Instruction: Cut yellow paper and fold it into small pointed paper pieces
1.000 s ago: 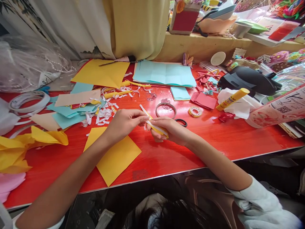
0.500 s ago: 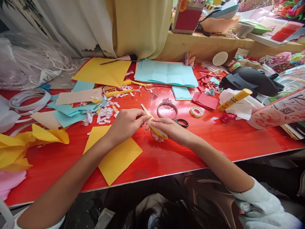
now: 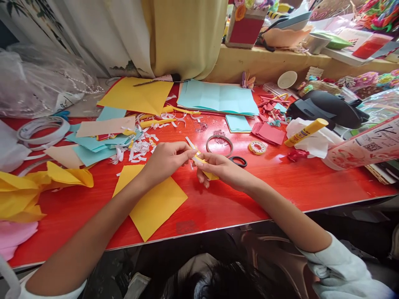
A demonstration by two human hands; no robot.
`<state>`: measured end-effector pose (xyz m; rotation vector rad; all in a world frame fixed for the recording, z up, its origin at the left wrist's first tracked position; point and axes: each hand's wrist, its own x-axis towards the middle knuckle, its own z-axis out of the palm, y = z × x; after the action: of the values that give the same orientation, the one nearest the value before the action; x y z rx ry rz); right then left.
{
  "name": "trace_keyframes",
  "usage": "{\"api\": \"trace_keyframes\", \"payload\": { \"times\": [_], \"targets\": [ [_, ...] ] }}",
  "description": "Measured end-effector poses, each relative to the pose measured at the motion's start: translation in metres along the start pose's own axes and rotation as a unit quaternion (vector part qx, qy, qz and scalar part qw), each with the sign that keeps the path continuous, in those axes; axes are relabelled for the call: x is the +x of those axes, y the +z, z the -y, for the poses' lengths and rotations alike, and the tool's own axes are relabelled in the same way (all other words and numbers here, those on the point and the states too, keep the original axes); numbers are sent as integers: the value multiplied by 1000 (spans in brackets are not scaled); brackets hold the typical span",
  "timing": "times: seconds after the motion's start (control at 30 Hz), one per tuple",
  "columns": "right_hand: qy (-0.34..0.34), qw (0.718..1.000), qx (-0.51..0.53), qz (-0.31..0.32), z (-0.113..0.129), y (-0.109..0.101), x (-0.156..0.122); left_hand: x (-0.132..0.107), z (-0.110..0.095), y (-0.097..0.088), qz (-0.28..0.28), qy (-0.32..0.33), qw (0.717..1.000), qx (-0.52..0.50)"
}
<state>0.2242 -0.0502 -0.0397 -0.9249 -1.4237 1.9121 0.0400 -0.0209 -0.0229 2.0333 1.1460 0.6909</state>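
Over the red table, my right hand (image 3: 226, 168) is closed around a narrow folded piece of yellow paper (image 3: 212, 176), its fingers hiding much of it. My left hand (image 3: 170, 161) pinches a white tape strip (image 3: 189, 142) at the paper's upper end. The fingertips of both hands nearly meet there, so how far the strip is stuck to the paper cannot be made out. Below my left forearm lies a flat yellow sheet (image 3: 158, 207). Just beyond my right hand are a large tape roll (image 3: 231, 145) on its side and the black handle of scissors (image 3: 239, 161).
White paper scraps (image 3: 137, 149) and blue sheets (image 3: 93, 143) lie left of centre. Stacked blue paper (image 3: 218, 97) is at the back. To the right are a small yellow tape roll (image 3: 257, 147), red paper squares (image 3: 268, 133) and a glue stick (image 3: 307, 132). Wide tape rolls (image 3: 43, 132) sit far left.
My right hand's fingers have shifted up along the folded paper, covering more of its white strip. My left hand keeps its pinch almost in place. The view has shifted slightly.
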Motion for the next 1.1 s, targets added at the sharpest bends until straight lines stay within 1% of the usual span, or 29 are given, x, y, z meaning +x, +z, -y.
{"api": "trace_keyframes", "payload": {
  "times": [0.07,0.13,0.2,0.27,0.37,0.47,0.57,0.63,0.77,0.97,1.1],
  "targets": [
    [-7,999,-19,-38,0,0,0,1,0,0,-11,-15,1000,-7],
    [-2,999,-1,-45,1,-1,0,1,-1,-2,-8,-19,999,-47],
    [4,999,40,-36,1,-2,0,1,-1,-5,-7,-4,996,-90],
    [9,996,87,-27,2,-3,-1,0,-2,-7,0,19,994,-108],
    [18,990,138,-8,3,-4,-2,-2,-2,-8,15,50,993,-108],
    [27,988,152,22,3,-5,-2,-1,-2,-7,13,68,992,-102],
    [31,988,147,43,3,-6,-2,-1,-2,-6,-6,52,995,-85],
    [33,989,140,45,2,-6,-2,-1,-2,-5,-7,33,996,-84],
    [41,988,144,39,2,-6,-1,-1,-4,-5,18,3,993,-116],
    [46,985,158,56,3,-7,-1,-1,-4,-5,61,-5,978,-201],
    [53,984,159,64,4,-9,-1,-1,-3,-6,68,-26,968,-241]
  ]
}}
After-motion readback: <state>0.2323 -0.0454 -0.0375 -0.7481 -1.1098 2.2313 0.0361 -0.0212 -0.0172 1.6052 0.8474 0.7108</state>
